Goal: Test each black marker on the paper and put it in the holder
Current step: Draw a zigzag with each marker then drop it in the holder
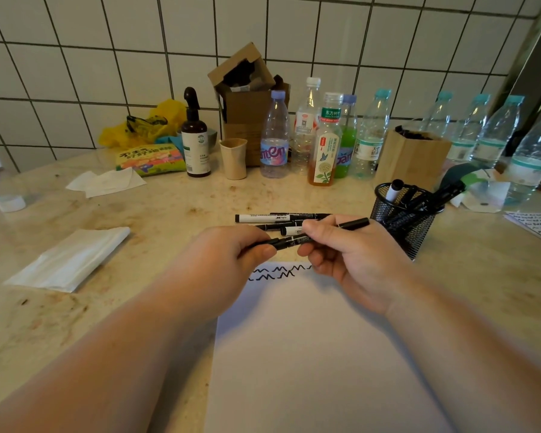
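Bare forearms and hands (294, 260) (no sleeves visible).

Grip: black marker (289, 241) held level above the top edge of paper (310, 354), left hand (228, 260) pinching its left end, right hand (353, 260) curled round its right half.
Under grip: two black zigzag lines (278, 273) on the paper.
Just behind grip: loose markers (272, 218) lying flat on counter (169, 207).
Right of grip: mesh holder (400, 223) with several markers upright or leaning.
Left of grip: folded white sheet (69, 260).
Far behind: bottles (274, 135), cardboard box (247, 98), tiled wall (107, 42).
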### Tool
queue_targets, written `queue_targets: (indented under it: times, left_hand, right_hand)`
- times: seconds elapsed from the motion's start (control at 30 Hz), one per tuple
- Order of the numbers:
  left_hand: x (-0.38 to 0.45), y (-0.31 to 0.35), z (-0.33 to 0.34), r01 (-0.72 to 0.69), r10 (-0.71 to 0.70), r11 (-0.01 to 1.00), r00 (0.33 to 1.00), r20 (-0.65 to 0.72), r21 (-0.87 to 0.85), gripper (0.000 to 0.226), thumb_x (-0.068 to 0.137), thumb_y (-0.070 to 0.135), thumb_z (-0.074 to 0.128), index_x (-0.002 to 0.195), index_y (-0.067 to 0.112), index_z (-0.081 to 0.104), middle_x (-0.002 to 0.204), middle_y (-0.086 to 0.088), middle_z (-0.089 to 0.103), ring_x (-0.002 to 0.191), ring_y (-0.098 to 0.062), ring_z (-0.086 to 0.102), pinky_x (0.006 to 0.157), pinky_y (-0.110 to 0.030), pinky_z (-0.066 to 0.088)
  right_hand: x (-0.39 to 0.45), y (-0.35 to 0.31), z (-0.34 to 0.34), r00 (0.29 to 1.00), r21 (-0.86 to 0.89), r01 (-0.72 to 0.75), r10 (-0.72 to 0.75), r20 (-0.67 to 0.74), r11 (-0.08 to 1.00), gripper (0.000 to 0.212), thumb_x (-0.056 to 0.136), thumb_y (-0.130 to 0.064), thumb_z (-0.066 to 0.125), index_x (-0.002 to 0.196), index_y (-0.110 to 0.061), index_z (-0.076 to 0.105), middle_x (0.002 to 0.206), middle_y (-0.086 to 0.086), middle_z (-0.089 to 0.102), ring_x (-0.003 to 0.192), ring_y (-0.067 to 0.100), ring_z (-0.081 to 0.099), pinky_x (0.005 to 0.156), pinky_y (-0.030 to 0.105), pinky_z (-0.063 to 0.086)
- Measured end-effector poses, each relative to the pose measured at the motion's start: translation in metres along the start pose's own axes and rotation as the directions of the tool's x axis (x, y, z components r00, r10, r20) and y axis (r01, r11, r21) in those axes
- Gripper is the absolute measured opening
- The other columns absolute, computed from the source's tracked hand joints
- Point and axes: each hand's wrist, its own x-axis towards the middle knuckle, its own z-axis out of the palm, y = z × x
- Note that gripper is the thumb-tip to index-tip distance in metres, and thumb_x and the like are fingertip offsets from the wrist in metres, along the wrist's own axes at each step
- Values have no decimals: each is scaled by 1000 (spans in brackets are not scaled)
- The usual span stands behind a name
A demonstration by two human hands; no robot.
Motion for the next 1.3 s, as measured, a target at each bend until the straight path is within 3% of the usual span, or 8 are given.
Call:
queue_targets:
  times: [0.13,0.33,0.43,0.53,0.63,0.83,1.1,1.3]
  left_hand:
    - [-1,1,-1,25,-22,997,999,41,-75,15,95,41,55,84,38,66,68,10,60,57,-4,52,49,-19,38]
    - [1,2,-2,99,-64,950,990,125,-296,18,94,39,59,82,40,73,53,11,56,48,-6,45,52,-25,38]
    - [7,2,3,98,-92,948,995,34,-302,10,90,46,60,87,41,69,56,11,66,44,-4,52,48,-22,44]
    - [11,-7,6,130,-146,969,987,-62,-212,13,87,54,59,89,41,63,65,13,71,46,-2,58,48,-30,50]
    - [9,-13,8,150,-161,981,984,-81,-125,22,81,63,49,85,46,61,66,17,70,50,-1,61,46,-24,45]
    - [7,-11,12,154,-161,985,981,-107,-73,31,73,68,39,83,47,59,65,18,68,51,-3,60,48,-25,43]
    - [4,-4,8,184,-185,983,978,-100,-25,16,90,50,50,82,41,61,67,22,66,51,1,59,45,-19,37]
    - [3,-3,8,190,-192,981,976,-107,-26,15,92,47,52,81,40,61,65,21,67,47,2,56,46,-22,37]
  right_hand:
    - [-2,-3,-1,999,-25,34,-34,26,999,14,67,-29,82,68,-16,78,67,14,73,52,14,65,49,23,53]
    - [-4,-8,0,995,-35,77,-75,70,996,15,74,-29,78,74,-14,75,62,11,70,47,15,59,46,23,48]
    - [-9,-16,3,977,-166,211,-205,54,963,22,92,-38,68,84,-18,72,54,5,64,42,16,52,43,23,42]
    - [-11,-27,-2,911,-353,336,-396,-113,873,26,105,-32,53,90,-17,67,55,5,67,41,14,55,40,23,45]
    - [-7,-34,-14,808,-442,314,-481,-340,840,27,109,-33,46,89,-23,60,58,3,71,39,11,55,39,21,45]
    - [11,-37,-34,794,-347,150,-322,-517,926,24,110,-38,41,101,-21,55,56,-1,72,38,9,60,37,22,47]
    - [20,-41,-43,846,-33,128,-126,-518,991,20,111,-31,42,124,-18,48,57,7,74,48,20,72,41,26,56]
    - [16,-42,-45,827,-138,140,-193,-529,980,30,108,-29,51,137,-21,52,62,6,75,49,18,71,43,26,54]
